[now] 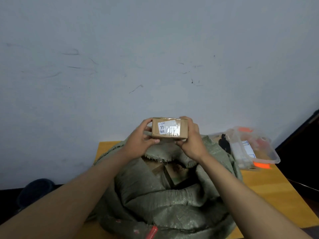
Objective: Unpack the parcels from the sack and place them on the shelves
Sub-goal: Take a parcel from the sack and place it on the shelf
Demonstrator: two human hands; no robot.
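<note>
A small brown cardboard parcel (170,129) with a white label under clear tape is held up above the sack, label facing me. My left hand (140,140) grips its left end, fingers behind and thumb under the lower edge. My right hand (191,138) grips the right end the same way. Below them a green woven sack (160,200) lies open on a yellow table (276,192). Brown cardboard of more parcels (165,171) shows inside the sack's mouth. No shelves are in view.
A clear plastic bin (248,149) with orange latches, holding small items, stands on the table's far right, a black object (224,144) beside it. A scuffed pale wall fills the background. A dark rounded thing (36,192) sits low at the left.
</note>
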